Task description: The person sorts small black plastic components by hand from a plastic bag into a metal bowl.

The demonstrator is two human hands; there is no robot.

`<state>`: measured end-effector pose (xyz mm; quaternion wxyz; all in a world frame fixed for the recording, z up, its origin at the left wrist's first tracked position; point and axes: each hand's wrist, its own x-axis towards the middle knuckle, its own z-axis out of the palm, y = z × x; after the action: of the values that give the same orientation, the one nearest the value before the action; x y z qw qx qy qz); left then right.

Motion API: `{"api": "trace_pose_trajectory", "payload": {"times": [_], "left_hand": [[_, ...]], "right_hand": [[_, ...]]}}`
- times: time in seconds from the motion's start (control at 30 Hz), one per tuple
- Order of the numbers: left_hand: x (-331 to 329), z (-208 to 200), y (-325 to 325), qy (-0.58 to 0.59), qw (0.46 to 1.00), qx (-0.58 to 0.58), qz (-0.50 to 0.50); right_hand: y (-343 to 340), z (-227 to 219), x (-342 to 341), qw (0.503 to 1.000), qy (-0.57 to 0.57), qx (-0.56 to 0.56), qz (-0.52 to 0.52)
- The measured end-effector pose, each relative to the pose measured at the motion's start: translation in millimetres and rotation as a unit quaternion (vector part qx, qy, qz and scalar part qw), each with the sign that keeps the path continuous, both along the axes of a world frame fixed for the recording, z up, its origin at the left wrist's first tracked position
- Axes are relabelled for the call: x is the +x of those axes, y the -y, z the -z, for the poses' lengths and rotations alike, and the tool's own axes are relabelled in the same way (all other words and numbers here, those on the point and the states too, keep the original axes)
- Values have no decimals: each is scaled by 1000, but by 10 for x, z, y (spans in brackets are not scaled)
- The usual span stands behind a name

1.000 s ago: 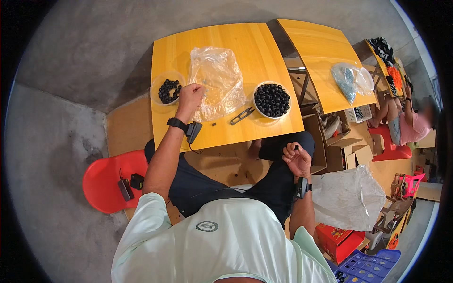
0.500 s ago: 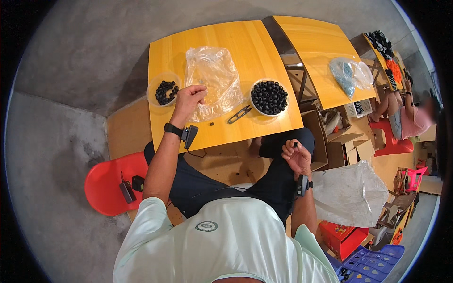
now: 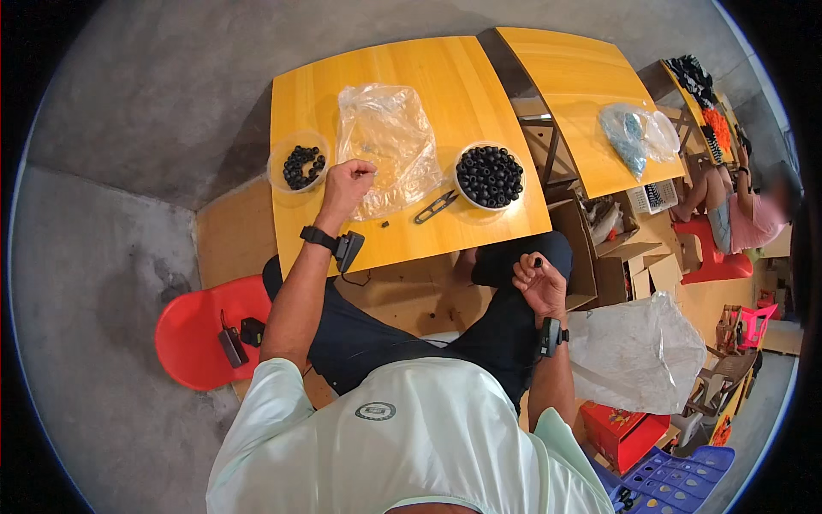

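Beads (image 3: 489, 176) everywhere in this one, small, black and round-sided! The fuller bowl (image 3: 473, 203) sits right of the clear plastic bag (image 3: 390, 120), the sparser bowl (image 3: 296, 140) left of it, all on the yellow counter (image 3: 411, 62). And look at the right hand (image 3: 541, 289), nearer the body than the bag and off to its right: fingers curled, tips closed around one black bead (image 3: 538, 262). Feather-light by the look of it, stiff, smooth enough to roll; best taken by its sides, lightly, leaving the ends free. Over to the left hand (image 3: 346, 187), right at the bag's left edge: fingertips drawn close together, though whether they pinch anything is too small to tell. That film should be soft, slippery and quick to crumple, so a loose edge is the place to grip. Just this side of the bag, a loose dark piece (image 3: 385, 224) and the snips (image 3: 436, 206).
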<state>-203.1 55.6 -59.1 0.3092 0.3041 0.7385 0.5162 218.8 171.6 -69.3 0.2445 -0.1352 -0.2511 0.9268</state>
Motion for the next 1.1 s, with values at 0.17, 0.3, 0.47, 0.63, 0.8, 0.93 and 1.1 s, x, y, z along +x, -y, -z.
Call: {"api": "trace_pose_trajectory", "payload": {"times": [0.17, 0.3, 0.47, 0.63, 0.8, 0.93, 1.1], "left_hand": [[46, 69, -31, -193, 981, 14, -13], [47, -38, -95, -276, 961, 2, 9], [-356, -86, -497, -418, 901, -107, 42], [-517, -316, -854, -344, 923, -36, 166], [-746, -347, -941, -324, 929, 53, 172], [-591, -480, -963, -328, 918, -124, 184], [-852, -425, -1049, -313, 935, -22, 167]], "right_hand": [[4, 10, -1, 1000, -6, -6, 2], [15, -1, 13, 1000, -5, -7, 3], [6, -17, -19, 1000, -5, -6, 0], [10, 0, 8, 1000, -2, -7, 8], [-3, -15, -29, 1000, -5, -3, -2], [8, -10, 19, 1000, -1, -3, 5], [1, -17, -8, 1000, -5, -3, -2]]}}
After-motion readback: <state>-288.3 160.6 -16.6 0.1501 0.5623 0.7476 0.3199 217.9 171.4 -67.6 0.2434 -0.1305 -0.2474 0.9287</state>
